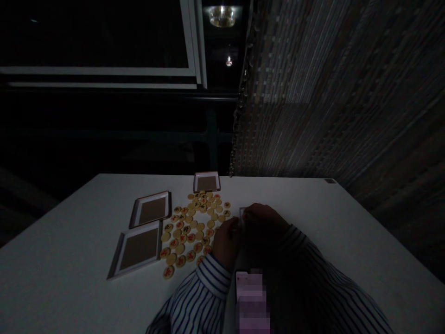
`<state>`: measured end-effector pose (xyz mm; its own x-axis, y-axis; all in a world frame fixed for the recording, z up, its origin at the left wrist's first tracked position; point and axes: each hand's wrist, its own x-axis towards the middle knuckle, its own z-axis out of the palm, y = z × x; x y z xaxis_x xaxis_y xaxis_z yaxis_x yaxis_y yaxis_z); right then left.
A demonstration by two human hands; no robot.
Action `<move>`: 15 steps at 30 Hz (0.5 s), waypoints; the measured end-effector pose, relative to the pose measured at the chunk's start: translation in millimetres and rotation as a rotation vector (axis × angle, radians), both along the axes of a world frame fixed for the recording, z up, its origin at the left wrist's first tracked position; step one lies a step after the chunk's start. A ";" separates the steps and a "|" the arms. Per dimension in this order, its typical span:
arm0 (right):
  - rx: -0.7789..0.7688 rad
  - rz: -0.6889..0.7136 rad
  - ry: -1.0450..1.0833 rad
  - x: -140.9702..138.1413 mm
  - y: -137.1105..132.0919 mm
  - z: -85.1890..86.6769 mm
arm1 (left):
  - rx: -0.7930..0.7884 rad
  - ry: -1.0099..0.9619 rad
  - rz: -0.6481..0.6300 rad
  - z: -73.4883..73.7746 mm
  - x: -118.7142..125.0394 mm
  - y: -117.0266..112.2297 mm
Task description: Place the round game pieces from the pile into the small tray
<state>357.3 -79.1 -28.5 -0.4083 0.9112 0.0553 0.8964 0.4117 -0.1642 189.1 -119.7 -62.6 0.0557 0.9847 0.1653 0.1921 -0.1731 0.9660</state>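
In dim light, my left hand (225, 239) is closed with curled fingers at the near left side of a pale-edged box part (242, 212). My right hand (263, 216) grips the same part from the right, fingers bent over its edge. Most of it is hidden behind my hands and in shadow, so its full shape is unclear. Left of my hands lie many round wooden Chinese chess pieces (193, 224), spread out flat. Some show red or black characters, others are blank side up. The nearest pieces are partly covered by my left hand.
Two shallow box halves (151, 209), (120, 253) lie open left of the pieces, and a smaller box half (194, 182) lies behind them. A lit phone (250, 297) rests between my forearms on the white table (69, 241). A bead curtain (299, 93) hangs beyond the table.
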 end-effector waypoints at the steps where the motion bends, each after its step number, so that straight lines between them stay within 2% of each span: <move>1: -0.007 -0.014 -0.003 -0.1 -1.5 0.9 | 0.017 0.037 -0.013 -0.3 -0.2 -1.1; 5: -0.055 -0.062 -0.028 -3.6 -9.7 8.9 | 0.086 0.230 -0.069 1.1 0.1 -4.9; 8: -0.101 -0.039 -0.083 -7.2 -12.1 12.4 | 0.132 0.359 -0.163 0.4 0.7 -5.8; 15: -0.115 0.022 -0.178 -11.1 -10.0 8.6 | 0.191 0.407 -0.293 4.5 4.3 -4.6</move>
<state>346.1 -89.1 -19.9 -0.4221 0.8981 -0.1235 0.9066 0.4190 -0.0512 193.4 -124.3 -58.1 0.4207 0.8727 0.2477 0.4622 -0.4411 0.7693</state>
